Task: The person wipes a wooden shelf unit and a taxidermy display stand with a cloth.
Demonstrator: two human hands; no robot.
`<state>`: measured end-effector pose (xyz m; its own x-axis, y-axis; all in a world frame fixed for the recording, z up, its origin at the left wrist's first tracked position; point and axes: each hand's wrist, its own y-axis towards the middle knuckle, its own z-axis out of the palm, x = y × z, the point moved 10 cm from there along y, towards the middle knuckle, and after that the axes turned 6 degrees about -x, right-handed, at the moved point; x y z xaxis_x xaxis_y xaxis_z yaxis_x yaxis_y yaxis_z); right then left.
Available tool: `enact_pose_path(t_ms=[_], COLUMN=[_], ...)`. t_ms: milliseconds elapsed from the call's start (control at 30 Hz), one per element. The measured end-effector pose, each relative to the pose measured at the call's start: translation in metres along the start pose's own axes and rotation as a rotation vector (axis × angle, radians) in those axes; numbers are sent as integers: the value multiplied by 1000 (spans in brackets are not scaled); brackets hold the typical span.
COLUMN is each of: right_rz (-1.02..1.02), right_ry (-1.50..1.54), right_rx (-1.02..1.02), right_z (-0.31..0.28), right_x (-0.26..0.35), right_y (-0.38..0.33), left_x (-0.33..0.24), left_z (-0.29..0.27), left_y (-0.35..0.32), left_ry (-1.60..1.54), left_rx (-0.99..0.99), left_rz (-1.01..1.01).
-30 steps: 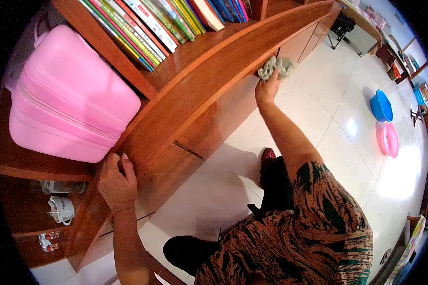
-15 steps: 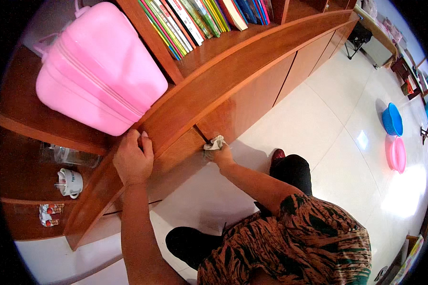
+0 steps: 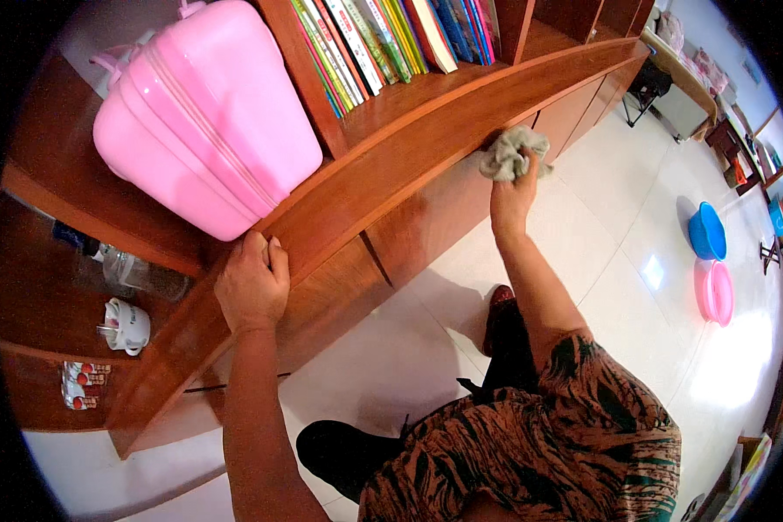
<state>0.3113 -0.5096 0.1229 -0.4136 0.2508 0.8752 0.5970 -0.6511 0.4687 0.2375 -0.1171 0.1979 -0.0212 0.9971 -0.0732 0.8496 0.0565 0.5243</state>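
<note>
- Your L hand point(image 3: 252, 283): fingers curled, resting on the wooden ledge point(image 3: 444, 135), just below the pink case point(image 3: 209, 113).
- Your R hand point(image 3: 515, 196): arm stretched fwd, bunched grayish cloth point(image 3: 513, 152) in grip at cab. doors point(image 3: 439, 217); contact w/ them hard to tell.
- Shelf above ledge, R of case: row of books point(image 3: 383, 43), leaning.
- Lower L shelf: white cup point(image 3: 130, 326) w/ handle.
- Far R of you, on tiled flr. point(image 3: 600, 200): blue basin point(image 3: 707, 232) just beyond pink basin point(image 3: 714, 294).
</note>
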Motion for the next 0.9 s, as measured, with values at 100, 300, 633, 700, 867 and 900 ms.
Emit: enact_pose_path(t_ms=[100,300,633,700,867,900], right_rz=[-54,-90,-153,-154,48,-4], right_ry=[-244,-122,-308,-441,-518,-494], right_rx=[-38,448,290,56,58,90], right_z=[7,73,32,3,11,15], right_x=[-35,28,-63,-83,-110,-120], right_y=[1,-176,-82,-21,-37,-63], left_x=[-6,1,-8,-10,-8,-13], left_z=[4,-2,-4,-4,0,0], left_y=[2,1,4,0,2,5], left_ry=[-20,27,-35,-43,-55,-55], left_rx=[16,4,-44,-38,4,-4], left_rz=[1,-5,37,26,4,19])
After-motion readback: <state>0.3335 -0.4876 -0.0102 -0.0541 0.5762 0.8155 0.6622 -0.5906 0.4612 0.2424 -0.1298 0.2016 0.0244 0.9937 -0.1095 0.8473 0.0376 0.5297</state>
